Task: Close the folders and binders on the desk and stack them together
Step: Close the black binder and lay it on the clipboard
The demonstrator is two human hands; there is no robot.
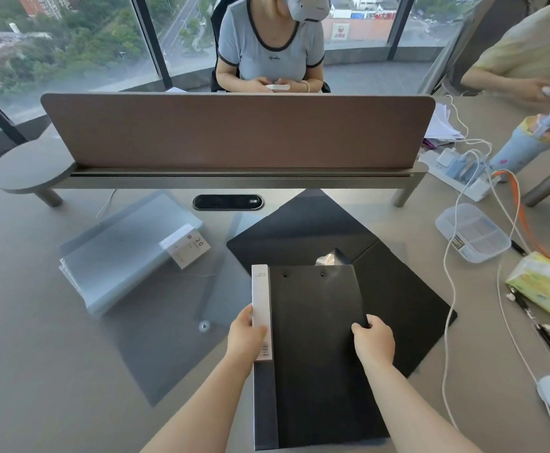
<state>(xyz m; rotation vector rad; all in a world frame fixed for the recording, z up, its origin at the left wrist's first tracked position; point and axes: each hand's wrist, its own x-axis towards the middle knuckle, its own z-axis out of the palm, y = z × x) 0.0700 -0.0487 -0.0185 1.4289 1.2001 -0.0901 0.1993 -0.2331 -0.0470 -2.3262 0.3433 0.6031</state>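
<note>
While the left hand [245, 335] grips the closed black binder [312, 354] at its spine and the right hand [373, 341] pinches its opposite edge, an open black folder [397, 289] lies beneath — possibly touching. Clear divided box [473, 232] — contents indistinct. Bare desk [38, 354] lies left.

Soft daylight comes through the windows [70, 44] far beyond the fingertips, leaving the desk [38, 371] evenly lit with faint shadows. A pale glare patch sits on the black binder [316, 338] just above the fingers. Wide-angle distortion bends the edges; the far right corner blurs.
</note>
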